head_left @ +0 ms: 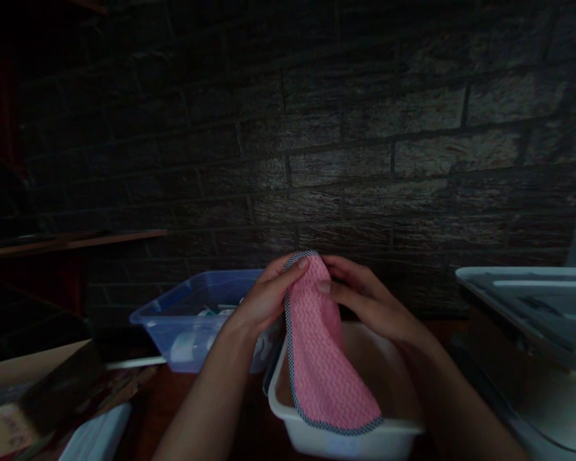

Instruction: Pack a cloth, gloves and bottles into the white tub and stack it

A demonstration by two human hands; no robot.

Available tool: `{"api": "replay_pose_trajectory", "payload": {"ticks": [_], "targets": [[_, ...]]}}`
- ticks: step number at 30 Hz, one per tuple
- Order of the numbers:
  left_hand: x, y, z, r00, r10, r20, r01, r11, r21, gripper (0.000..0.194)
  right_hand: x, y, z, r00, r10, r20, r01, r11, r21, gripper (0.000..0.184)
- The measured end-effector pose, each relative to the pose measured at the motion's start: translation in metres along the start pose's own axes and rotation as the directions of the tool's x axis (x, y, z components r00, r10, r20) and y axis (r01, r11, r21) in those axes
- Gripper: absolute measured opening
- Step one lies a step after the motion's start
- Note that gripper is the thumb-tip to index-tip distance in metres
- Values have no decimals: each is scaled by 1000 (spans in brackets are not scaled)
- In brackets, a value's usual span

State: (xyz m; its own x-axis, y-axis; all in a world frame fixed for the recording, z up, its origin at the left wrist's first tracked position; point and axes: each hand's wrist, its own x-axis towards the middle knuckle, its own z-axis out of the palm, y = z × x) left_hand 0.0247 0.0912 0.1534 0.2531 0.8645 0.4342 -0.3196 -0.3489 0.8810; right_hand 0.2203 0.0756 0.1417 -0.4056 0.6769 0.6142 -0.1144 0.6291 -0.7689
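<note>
The step in hand looks like handling 1 pink cloth [321, 358], hanging over a white tub [345, 445] and across its front rim; whether they touch, I cannot tell. The left hand [269, 291] pinches the upper left edge, thumb in front; the right hand [360, 291] pinches the right side, fingers partly hidden. The next move seems to call for 2 firm grips and a hem clear of the rim.
</note>
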Motion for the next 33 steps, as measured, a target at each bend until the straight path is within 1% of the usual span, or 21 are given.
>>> {"api": "replay_pose_trajectory", "payload": {"ticks": [2,4,6,8,10,12,14,16,18,19,20,21,22,24,26,28,30,31,33], "targets": [[0,1,-1,1000,0,-19,-1,1000,-30,22,0,0,1,998,-7,60,9,999,-33,35],[0,2,-3,999,-4,-41,2,998,-61,20,0,-2,-1,998,2,66,1,999,-52,35],[-2,2,-6,999,-23,-36,20,996,-88,20,-2,-4,-3,996,14,94,-12,1000,-26,41],[-5,2,-9,998,-57,-10,56,994,-99,23,-3,-6,-5,989,23,146,-23,1000,0,49],[-8,2,-12,996,-82,21,84,992,-98,27,-5,-6,-6,980,50,194,-52,999,6,52],[-9,1,-14,996,-82,27,85,991,-99,28,-6,-6,-7,970,102,221,-104,995,-2,53],[-9,2,-16,998,-55,-2,55,992,-116,26,-7,-6,-9,952,174,253,-182,983,6,52],[-6,5,-18,997,-17,-70,7,989,-146,23,-9,-5,-13,921,261,289,-272,962,-3,48],[-1,9,-21,989,-6,-146,-21,983,-180,21,-10,-4,-19,891,348,290,-358,933,-20,43],[3,11,-24,984,-24,-175,-11,980,-196,20,-11,-4,-22,888,374,268,-383,923,-20,40],[6,12,-27,980,-55,-193,12,977,-215,20,-11,-4,-24,895,382,231,-390,921,-11,38],[9,13,-31,975,-93,-203,44,971,-235,21,-11,-5,-26,912,369,180,-377,926,12,35],[12,13,-35,970,-129,-207,74,965,-253,23,-11,-6,-27,932,340,123,-347,937,43,34],[17,12,-41,963,-173,-209,110,953,-284,27,-9,-8,-28,967,252,-18,-249,963,105,34],[20,10,-44,965,-167,-204,102,950,-294,28,-7,-10,-28,970,168,-174,-141,977,157,30],[22,6,-43,970,-101,-223,37,960,-276,27,-5,-12,-28,941,108,-321,-46,980,195,25],[23,3,-41,964,-9,-264,-51,974,-222,25,-4,-14,-31,889,76,-452,23,977,211,23],[24,1,-40,959,34,-281,-88,979,-184,24,-4,-15,-32,859,67,-507,45,977,206,22],[25,-1,-39,955,95,-280,-129,986,-105,24,-5,-16,-36,803,56,-593,60,983,174,22]]}}
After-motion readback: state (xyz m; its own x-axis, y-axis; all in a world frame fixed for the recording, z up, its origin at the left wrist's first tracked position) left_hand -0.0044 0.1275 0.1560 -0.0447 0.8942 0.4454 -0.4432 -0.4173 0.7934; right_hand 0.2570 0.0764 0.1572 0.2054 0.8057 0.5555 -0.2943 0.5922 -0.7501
